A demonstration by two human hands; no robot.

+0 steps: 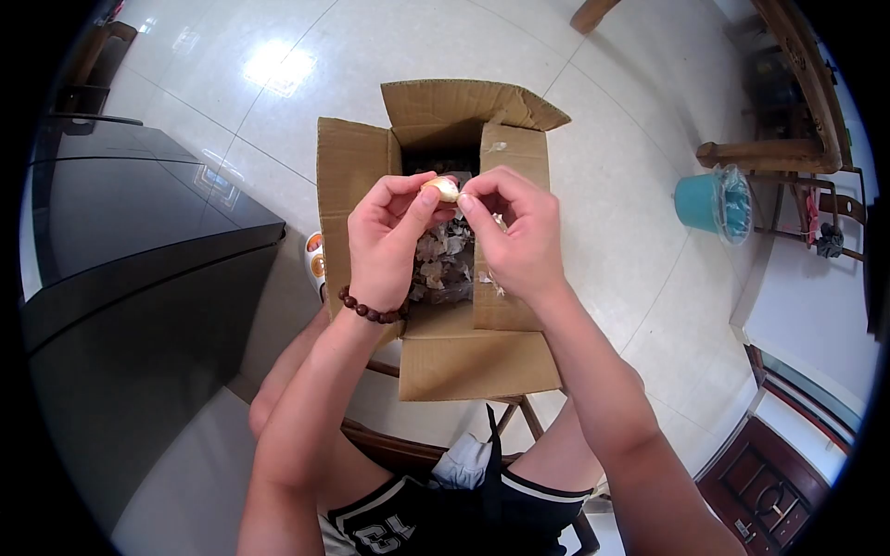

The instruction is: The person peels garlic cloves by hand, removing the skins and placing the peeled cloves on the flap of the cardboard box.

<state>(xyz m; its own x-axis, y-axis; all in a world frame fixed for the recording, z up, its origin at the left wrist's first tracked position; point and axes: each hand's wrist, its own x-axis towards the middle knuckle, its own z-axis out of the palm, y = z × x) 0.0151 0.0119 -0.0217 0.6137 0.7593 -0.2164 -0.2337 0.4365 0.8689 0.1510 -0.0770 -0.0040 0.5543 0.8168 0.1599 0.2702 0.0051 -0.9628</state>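
Above an open cardboard box (pixel 477 366), my left hand (pixel 387 232) pinches a small pale, whitish-yellow piece (pixel 445 189) that looks like a garlic clove. My right hand (pixel 513 232) meets it from the other side, with thumb and forefinger pressed together at the piece's right end. Whatever lies between those right fingertips is too small to make out. Inside the box, below both hands, are many thin, papery scraps (pixel 443 250). A few more scraps cling to the box's right flap.
A teal bin (pixel 697 202) with a clear plastic liner stands on the tiled floor at the right, near wooden furniture (pixel 769 154). A large dark glossy cabinet (pixel 158 241) fills the left side. My legs are below the box.
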